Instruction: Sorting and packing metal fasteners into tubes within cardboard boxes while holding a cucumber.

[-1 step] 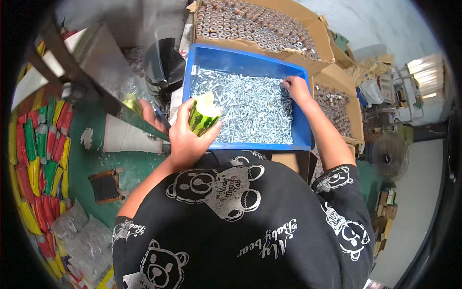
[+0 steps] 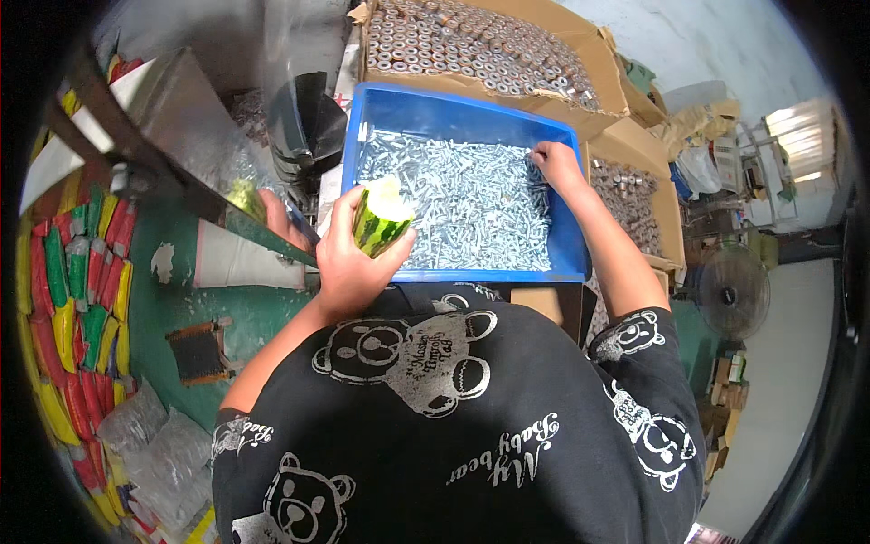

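Observation:
My left hand (image 2: pixel 349 258) is wrapped round a piece of watermelon (image 2: pixel 381 225) with dark-striped green rind. Its pale, uneven flesh faces away from me, over the near left side of a blue plastic bin (image 2: pixel 471 276). Inside the bin lies a thick layer of small silvery screws (image 2: pixel 471 199). At the bin's right side, my right hand (image 2: pixel 557 167) reaches in over the edge of the screws. Its thumb and fingers are pinched together, and whatever they hold is too small to make out.
Behind the bin stands a cardboard box (image 2: pixel 580 45) of metal cylindrical parts in rows. A second box (image 2: pixel 666 204) with similar parts is at the right. A dark metal bar (image 2: pixel 172 172) crosses the left. A fan (image 2: pixel 732 295) stands far right; colourful packets (image 2: pixel 82 308) are stacked far left.

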Action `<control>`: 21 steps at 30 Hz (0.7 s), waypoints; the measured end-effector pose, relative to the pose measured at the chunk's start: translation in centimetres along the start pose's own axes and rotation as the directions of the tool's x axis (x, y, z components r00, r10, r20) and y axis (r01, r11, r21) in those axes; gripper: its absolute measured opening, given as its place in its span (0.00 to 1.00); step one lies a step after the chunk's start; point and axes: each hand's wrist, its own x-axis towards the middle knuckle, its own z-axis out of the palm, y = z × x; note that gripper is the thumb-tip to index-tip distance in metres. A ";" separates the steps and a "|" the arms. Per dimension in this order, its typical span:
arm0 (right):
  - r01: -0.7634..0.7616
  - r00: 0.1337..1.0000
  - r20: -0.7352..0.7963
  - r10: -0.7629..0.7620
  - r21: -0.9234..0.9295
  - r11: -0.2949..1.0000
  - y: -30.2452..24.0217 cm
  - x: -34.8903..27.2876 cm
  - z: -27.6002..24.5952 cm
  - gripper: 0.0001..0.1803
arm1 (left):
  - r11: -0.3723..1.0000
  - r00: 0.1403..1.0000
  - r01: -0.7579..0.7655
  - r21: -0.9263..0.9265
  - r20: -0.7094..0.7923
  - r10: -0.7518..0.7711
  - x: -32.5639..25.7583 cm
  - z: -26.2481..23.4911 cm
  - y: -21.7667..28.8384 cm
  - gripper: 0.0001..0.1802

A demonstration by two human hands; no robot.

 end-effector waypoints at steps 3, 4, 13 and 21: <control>0.063 0.998 -0.004 -0.063 -0.047 0.997 -1.0 0.1 0.6 0.09 | 1.000 1.000 -0.003 0.012 0.007 0.003 0.1 0.1 0.1 0.34; 0.077 0.997 0.002 -0.077 -0.039 0.996 -1.3 0.3 1.1 0.09 | 1.000 1.000 -0.001 0.023 0.000 0.001 0.2 0.0 0.2 0.34; 0.191 0.974 0.138 -0.177 -0.095 0.977 -12.7 2.7 7.6 0.19 | 0.999 0.998 0.029 0.012 0.052 -0.030 0.1 -0.6 -0.1 0.33; 0.253 0.950 0.218 -0.224 -0.115 0.961 -11.6 4.1 10.6 0.18 | 0.998 0.999 0.016 -0.057 0.050 -0.013 0.1 -0.8 -0.2 0.35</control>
